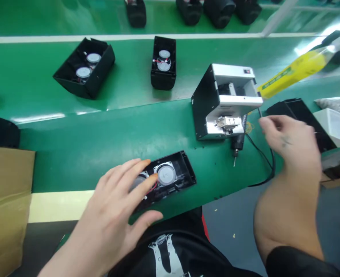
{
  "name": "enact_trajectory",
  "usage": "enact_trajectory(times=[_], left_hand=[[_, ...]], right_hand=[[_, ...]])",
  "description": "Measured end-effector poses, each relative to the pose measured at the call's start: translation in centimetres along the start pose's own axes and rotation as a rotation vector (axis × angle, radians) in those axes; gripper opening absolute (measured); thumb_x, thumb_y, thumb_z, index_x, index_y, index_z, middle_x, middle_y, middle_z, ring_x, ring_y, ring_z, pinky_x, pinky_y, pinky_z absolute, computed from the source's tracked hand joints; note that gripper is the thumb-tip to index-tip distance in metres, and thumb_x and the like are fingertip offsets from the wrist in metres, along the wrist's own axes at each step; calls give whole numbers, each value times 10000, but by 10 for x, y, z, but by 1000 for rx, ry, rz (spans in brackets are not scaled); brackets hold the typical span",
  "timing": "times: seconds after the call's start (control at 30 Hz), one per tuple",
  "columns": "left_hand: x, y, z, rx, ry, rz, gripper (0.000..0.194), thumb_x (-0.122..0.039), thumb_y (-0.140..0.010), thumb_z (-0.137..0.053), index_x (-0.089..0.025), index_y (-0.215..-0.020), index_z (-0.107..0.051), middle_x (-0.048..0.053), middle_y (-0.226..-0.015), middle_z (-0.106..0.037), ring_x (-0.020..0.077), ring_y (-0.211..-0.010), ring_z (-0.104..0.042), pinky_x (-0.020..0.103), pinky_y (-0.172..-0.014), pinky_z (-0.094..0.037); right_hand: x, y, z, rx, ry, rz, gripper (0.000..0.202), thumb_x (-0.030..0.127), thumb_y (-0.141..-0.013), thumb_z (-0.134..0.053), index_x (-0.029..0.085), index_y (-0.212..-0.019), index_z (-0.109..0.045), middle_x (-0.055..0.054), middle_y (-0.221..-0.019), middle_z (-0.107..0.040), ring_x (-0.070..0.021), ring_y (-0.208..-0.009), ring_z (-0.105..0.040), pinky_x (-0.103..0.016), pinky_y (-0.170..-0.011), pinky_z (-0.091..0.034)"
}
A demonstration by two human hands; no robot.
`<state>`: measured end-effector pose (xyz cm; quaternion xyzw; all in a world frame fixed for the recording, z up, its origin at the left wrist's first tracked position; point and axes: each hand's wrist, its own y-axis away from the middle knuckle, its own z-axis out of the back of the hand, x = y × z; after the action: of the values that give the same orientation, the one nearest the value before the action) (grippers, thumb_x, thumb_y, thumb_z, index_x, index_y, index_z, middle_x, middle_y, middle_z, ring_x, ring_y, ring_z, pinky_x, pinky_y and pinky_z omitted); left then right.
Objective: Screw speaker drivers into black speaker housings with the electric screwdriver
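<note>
My left hand point(120, 200) lies over a black speaker box point(184, 175), fingers apart, its fingertips at the box's far edge and over the near speaker. The box's open side faces up and shows two round speaker drivers point(166, 174) and red wires; my hand partly covers one driver. To the right, my right hand point(291, 138) is raised with curled fingers beside a black cable point(272, 161); whatever it grips, if anything, cannot be made out. Just left of it stands a screw feeder point(227, 104), with an electric screwdriver point(238, 144) lying at its base.
Two more open speaker boxes point(85, 69) point(163, 63) stand farther back on the green bench. A yellow bag or bottle point(295, 73), a white bin point(335, 125) and a black panel point(302, 119) are at the right. A cardboard box point(10, 207) borders the left side.
</note>
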<state>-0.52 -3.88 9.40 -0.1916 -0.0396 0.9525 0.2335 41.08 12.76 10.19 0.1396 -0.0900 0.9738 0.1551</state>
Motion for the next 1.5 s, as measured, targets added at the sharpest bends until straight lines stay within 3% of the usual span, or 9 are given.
enact_trajectory(times=[0.13, 0.33, 0.47, 0.63, 0.77, 0.87, 1.1, 1.27, 1.5], left_hand=[[-6, -17, -30, 81, -129, -45, 686, -419, -882, -833, -264, -1492, -558, 222, -1711, -412, 501, -1535, -429, 754, -1198, -406], [-3, -19, -44, 63, -156, -16, 630, -389, -880, -805, -268, -1464, -601, 204, -1679, -462, 462, -1468, -513, 692, -1126, -480], [-3, -19, -45, 61, -179, -14, 609, -406, -896, -770, -293, -1471, -606, 180, -1701, -449, 458, -1471, -515, 697, -1127, -455], [2, -18, -49, 44, -220, -45, 584, -387, -915, -714, -321, -1481, -585, 171, -1655, -505, 414, -1377, -590, 627, -1011, -538], [8, -18, -51, 9, -242, -87, 574, -367, -933, -659, -329, -1499, -576, 174, -1612, -536, 402, -1335, -611, 591, -955, -570], [12, -24, -51, -21, -254, -138, 560, -368, -939, -647, -332, -1494, -589, 171, -1601, -546, 399, -1312, -629, 558, -920, -588], [13, -43, -56, -55, -227, -212, 587, -337, -908, -668, -369, -1489, -599, 139, -1599, -572, 391, -1309, -651, 548, -949, -592], [16, -41, -63, -56, -262, -225, 652, -359, -887, -699, -370, -1527, -574, 134, -1641, -539, 403, -1352, -625, 569, -986, -580], [8, -40, -63, -97, -339, -245, 637, -355, -900, -678, -327, -1527, -570, 175, -1662, -507, 416, -1405, -583, 614, -1033, -540]], right_hand=[[-17, -40, -47, 168, -34, -210, 267, 416, -1032, -755, 174, -1144, -751, -108, -1219, -740, -273, -1175, -699, -535, -1099, -562], [-30, -43, -84, 146, -507, -335, 274, 372, -1032, -761, 145, -1178, -713, -82, -1191, -711, -246, -1064, -706, -441, -939, -629], [-41, -28, -69, 139, -1052, -292, 328, 491, -1041, -700, 164, -1041, -674, -34, -970, -665, -163, -804, -652, -297, -691, -596], [-44, -8, -35, 149, -1540, -152, 568, 732, -652, -854, 240, -864, -665, -6, -904, -584, -92, -592, -393, -196, -426, -376], [-32, 4, -8, 194, -1815, -28, 796, 839, -617, -884, 250, -1136, -755, 65, -702, -382, -94, -541, -183, -193, -422, -363], [-11, 6, 15, 238, -2032, 149, 610, 687, -671, -963, 292, -1078, -739, 85, -642, -271, -112, -533, -223, -215, -493, -453], [47, -11, 50, 146, -1861, 506, 559, 702, -671, -948, 302, -991, -722, 58, -718, -505, -124, -476, -359, -298, -429, -427], [83, -13, 36, -102, -1738, 647, 638, 869, -903, -582, 291, -1145, -703, 43, -631, -510, -148, -407, -396, -302, -387, -284], [95, -12, 7, -97, -1629, 637, 589, 845, -951, -505, 279, -1002, -660, 32, -600, -527, -160, -402, -453, -317, -403, -335]])
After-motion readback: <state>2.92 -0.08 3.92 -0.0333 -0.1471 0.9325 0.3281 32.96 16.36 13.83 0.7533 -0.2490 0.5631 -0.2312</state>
